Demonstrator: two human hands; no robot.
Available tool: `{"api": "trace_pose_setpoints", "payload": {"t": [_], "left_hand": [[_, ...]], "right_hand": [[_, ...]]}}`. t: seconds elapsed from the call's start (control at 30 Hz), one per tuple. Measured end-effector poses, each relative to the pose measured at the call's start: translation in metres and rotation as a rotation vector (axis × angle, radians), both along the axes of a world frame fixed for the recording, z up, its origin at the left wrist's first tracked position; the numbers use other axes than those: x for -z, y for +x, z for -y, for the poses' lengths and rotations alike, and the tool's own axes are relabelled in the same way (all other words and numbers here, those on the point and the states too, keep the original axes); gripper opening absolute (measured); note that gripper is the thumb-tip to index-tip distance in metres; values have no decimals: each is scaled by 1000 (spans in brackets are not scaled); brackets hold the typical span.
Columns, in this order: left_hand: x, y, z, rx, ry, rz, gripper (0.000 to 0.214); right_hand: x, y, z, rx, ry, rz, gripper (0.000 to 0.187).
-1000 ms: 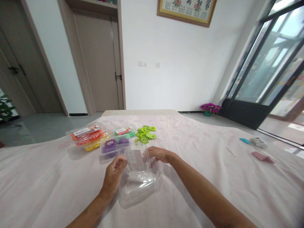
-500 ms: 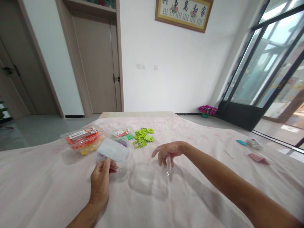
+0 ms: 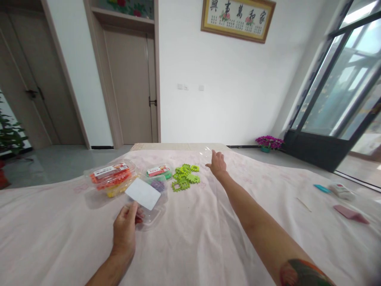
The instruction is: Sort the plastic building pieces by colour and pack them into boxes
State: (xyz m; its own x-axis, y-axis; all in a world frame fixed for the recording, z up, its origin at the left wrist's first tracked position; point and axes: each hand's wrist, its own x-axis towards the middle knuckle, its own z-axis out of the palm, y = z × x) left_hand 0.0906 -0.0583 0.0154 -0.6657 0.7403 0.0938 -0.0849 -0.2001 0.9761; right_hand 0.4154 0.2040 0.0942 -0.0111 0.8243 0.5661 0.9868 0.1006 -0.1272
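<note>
My left hand (image 3: 126, 220) is closed on the edge of a clear plastic lid (image 3: 153, 216) with a blank white label, tilted over the cloth. Through and behind the lid show purple pieces (image 3: 159, 184). My right hand (image 3: 218, 162) reaches to the far part of the table, thumb apart from the fingers. A clear plastic container (image 3: 204, 151), hard to see but for its glints, stands right at its fingertips. Between the hands lies a loose pile of lime-green gear-shaped pieces (image 3: 184, 177).
Clear boxes with orange pieces (image 3: 111, 176), yellow pieces (image 3: 114, 192) and green pieces (image 3: 159, 171) sit at left. Toward the right are a thin stick (image 3: 304, 204), a blue item (image 3: 322, 188), a white pack (image 3: 341, 190) and a pink cloth (image 3: 351, 214). Pale pink cloth (image 3: 190, 242) covers the table.
My right hand has carried the clear container from the near middle to the far part of the table. My left hand still holds the lid. The view has shifted slightly left.
</note>
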Motion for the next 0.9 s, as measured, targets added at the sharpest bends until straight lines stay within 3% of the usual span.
{"api": "trace_pose_setpoints", "payload": {"t": [0.2,0.43,0.63,0.9], "left_hand": [[3,0,0,38,5,-8,41],[2,1,2,61,-11,-14,44],[1,1,2,51,-2,4,45],[-2,2,1,66,-8,8,44]], "right_hand": [[25,-39,-25,-19,-54,129,88],[30,-74,-33,-236,-119,164,78],[30,-62,-21,-430,-145,197,83],[29,-29,18,-689,-138,66,80]]}}
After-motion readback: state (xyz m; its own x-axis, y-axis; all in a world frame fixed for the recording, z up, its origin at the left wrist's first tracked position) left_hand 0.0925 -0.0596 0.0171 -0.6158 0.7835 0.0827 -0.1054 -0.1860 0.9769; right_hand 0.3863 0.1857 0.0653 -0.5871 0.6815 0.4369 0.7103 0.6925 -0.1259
